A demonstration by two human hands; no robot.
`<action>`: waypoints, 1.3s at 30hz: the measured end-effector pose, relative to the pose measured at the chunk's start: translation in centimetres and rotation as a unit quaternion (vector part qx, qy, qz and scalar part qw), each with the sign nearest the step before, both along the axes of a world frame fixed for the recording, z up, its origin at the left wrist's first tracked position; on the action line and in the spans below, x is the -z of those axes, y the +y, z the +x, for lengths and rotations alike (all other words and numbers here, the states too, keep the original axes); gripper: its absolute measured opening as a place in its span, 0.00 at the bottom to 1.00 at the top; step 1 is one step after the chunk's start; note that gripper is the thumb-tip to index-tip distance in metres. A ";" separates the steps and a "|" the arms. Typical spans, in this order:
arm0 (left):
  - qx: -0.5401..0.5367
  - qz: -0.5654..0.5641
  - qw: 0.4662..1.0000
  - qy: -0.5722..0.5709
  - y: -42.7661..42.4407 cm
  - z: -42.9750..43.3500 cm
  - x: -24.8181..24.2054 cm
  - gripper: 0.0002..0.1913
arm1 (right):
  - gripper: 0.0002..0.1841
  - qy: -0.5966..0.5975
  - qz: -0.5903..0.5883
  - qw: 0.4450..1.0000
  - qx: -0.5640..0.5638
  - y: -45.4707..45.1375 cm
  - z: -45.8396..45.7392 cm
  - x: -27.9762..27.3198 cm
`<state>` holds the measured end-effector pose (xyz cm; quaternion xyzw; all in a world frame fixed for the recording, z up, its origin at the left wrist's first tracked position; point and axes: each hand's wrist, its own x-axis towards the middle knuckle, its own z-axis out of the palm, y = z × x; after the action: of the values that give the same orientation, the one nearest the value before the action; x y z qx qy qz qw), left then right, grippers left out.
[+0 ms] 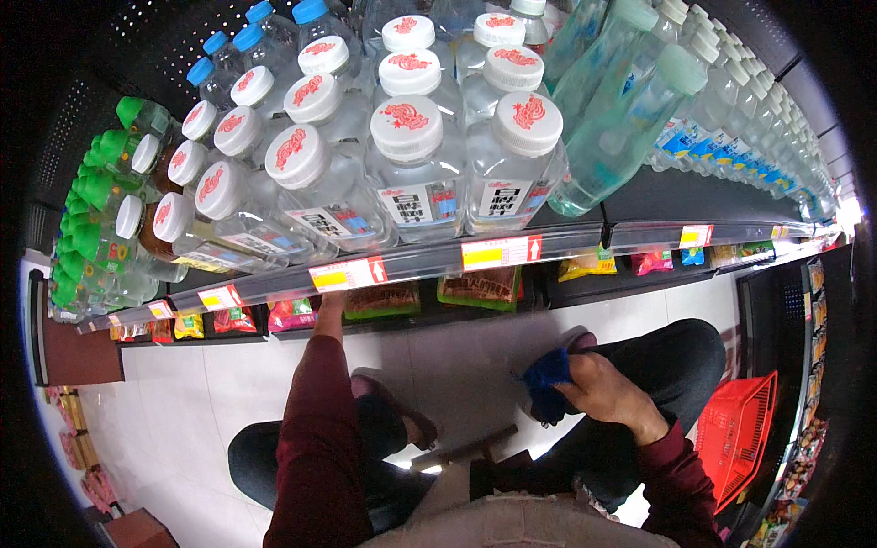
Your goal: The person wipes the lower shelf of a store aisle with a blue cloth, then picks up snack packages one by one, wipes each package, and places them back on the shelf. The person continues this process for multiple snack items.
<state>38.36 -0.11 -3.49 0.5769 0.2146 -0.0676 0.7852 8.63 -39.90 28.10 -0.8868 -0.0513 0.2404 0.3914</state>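
My right hand (pixel 610 390) grips a crumpled dark blue cloth (pixel 548 383) above my right knee. My left arm reaches forward beneath the front lip of the shelf (pixel 418 264). Of my left hand (pixel 331 308) only the wrist end shows; the fingers are hidden under the shelf edge. On either side of that wrist, in the lower tier, lie a pink snack bag (pixel 291 314) and a brown and green package (pixel 381 300). Above stand clear plastic bottles (pixel 418 195) with white caps bearing red print.
Green-capped bottles (pixel 82 233) fill the shelf's left end. Pale green bottles (pixel 610 137) lean at the right, beside rows of clear bottles (pixel 726 130). Price tags (pixel 500 253) line the lip. A red shopping basket (pixel 736 438) stands right of my knee on the tiled floor (pixel 171 411).
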 end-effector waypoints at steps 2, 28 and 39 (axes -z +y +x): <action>-0.007 -0.009 1.000 -0.001 -0.1 0.1 -0.5 0.22 | 0.09 -0.005 0.016 1.000 0.024 -0.1 -0.2 0.0; 0.119 0.688 0.695 -0.175 -3.0 -4.7 -4.9 0.20 | 0.08 -0.033 0.003 0.999 0.010 -0.1 -0.4 -0.2; 0.329 0.492 0.790 -0.162 -18.1 -7.8 -9.2 0.34 | 0.13 -0.039 -0.005 0.999 0.014 -0.2 -1.1 0.2</action>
<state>30.56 -18.22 5.67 0.9232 -0.1144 -0.1127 0.3492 7.52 -40.11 27.87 -0.8981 -0.0530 0.2005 0.3878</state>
